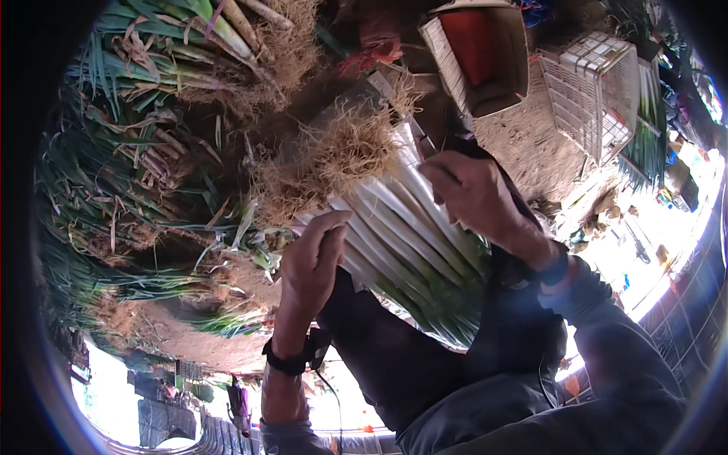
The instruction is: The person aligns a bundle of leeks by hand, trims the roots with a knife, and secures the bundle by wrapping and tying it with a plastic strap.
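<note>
Head view: a bundle of leeks (387,220) lies across the person's lap, white stalks side by side, hairy roots pointing up-left and green leaves running down toward the dark trousers (402,364). Left hand (309,265), with a black wristband, curls against the bundle's lower-left edge, fingers bent around the outer stalks. Right hand (474,199) rests on the bundle's upper-right side, fingers closed over the stalks. Heaps of loose leeks (144,152) with soil and roots fill the ground to the left. Beyond the bundle stand a red-lined box (478,53) and, beside it, a white crate (595,91).
</note>
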The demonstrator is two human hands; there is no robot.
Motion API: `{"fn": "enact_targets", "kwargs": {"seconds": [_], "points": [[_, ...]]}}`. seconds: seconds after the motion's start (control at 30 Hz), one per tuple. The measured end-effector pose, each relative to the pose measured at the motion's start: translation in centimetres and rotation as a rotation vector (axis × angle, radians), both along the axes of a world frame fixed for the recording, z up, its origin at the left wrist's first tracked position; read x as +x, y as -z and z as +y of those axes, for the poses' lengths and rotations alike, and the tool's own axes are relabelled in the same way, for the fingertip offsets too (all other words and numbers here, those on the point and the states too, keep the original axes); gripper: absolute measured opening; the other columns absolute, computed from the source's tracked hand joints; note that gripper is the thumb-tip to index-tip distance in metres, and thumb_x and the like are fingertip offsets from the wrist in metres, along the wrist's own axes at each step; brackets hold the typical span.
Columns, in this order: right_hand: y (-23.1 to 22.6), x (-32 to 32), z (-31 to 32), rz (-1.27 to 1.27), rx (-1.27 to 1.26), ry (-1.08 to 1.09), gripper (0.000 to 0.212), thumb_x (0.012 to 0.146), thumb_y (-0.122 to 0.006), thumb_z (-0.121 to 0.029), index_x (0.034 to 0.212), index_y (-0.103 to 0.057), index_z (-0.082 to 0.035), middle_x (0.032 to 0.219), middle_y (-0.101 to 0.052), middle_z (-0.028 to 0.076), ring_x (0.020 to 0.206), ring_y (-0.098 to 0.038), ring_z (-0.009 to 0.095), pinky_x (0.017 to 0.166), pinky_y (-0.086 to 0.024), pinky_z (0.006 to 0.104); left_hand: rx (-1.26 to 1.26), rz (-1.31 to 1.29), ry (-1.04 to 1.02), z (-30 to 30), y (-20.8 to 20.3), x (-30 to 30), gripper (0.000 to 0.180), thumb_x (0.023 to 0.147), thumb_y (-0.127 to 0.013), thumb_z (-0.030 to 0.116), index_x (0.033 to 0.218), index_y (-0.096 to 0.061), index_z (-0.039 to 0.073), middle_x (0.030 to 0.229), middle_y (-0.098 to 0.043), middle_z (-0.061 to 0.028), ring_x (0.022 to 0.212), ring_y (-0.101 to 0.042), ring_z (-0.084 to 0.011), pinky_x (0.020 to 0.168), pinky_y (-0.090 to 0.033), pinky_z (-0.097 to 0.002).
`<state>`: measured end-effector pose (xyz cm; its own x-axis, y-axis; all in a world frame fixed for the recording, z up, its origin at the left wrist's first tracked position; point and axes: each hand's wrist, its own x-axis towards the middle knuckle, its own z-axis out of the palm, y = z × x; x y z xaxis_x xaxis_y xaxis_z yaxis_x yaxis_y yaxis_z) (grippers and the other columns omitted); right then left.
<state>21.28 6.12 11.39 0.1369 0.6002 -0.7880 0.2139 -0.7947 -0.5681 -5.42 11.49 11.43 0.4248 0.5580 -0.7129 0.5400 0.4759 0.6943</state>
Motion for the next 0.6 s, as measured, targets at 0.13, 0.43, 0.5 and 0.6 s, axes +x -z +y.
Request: {"fn": "enact_targets", "kwargs": {"seconds": [0.13, 0.43, 0.5, 0.6], "points": [[0.1, 0.0, -0.3, -0.098, 0.159, -0.115, 0.016, 0.097, -0.064, -0.016, 0.091, -0.067, -0.001, 0.068, -0.065, 0.009, 0.055, -0.065, 0.018, 0.047, -0.048, 0.0330, 0.050, -0.090, 0.142, 0.2, 2.7, 3.0, 0.033, 0.101, -0.059, 0.002, 0.134, -0.064, 0.007, 0.073, -0.062, -0.0050, 0.061, -0.056, -0.0072, 0.056, -0.048, -0.0253], [2.2, -4.1, -2.6, -0.282, 0.506, -0.525, 0.009, 0.087, -0.061, -0.005, 0.095, -0.056, -0.004, 0.063, -0.058, 0.010, 0.050, -0.061, 0.025, 0.043, -0.045, 0.0396, 0.164, -0.214, 0.261, -0.8, 5.2, 3.6, 0.043, 0.095, -0.059, -0.007, 0.135, -0.064, 0.008, 0.091, -0.071, -0.0194, 0.071, -0.069, -0.0271, 0.067, -0.055, -0.0347], [2.4, -4.2, -2.4, -0.270, 0.483, -0.515, 0.009, 0.087, -0.061, -0.005, 0.095, -0.056, -0.004, 0.064, -0.058, 0.010, 0.050, -0.061, 0.026, 0.043, -0.044, 0.0398, 0.165, -0.251, 0.233, -0.4, 5.3, 3.8, 0.042, 0.095, -0.059, -0.006, 0.135, -0.064, 0.008, 0.087, -0.070, -0.0178, 0.070, -0.069, -0.0258, 0.066, -0.055, -0.0352], [2.5, -4.3, -2.0, -0.252, 0.559, -0.505, 0.008, 0.088, -0.060, -0.004, 0.094, -0.055, -0.004, 0.065, -0.058, 0.012, 0.052, -0.062, 0.026, 0.044, -0.045, 0.0404, 0.083, -0.155, 0.370, 0.4, 5.6, 3.5, 0.039, 0.097, -0.059, -0.003, 0.135, -0.064, 0.008, 0.077, -0.065, -0.0149, 0.065, -0.067, -0.0223, 0.061, -0.053, -0.0339]]}}
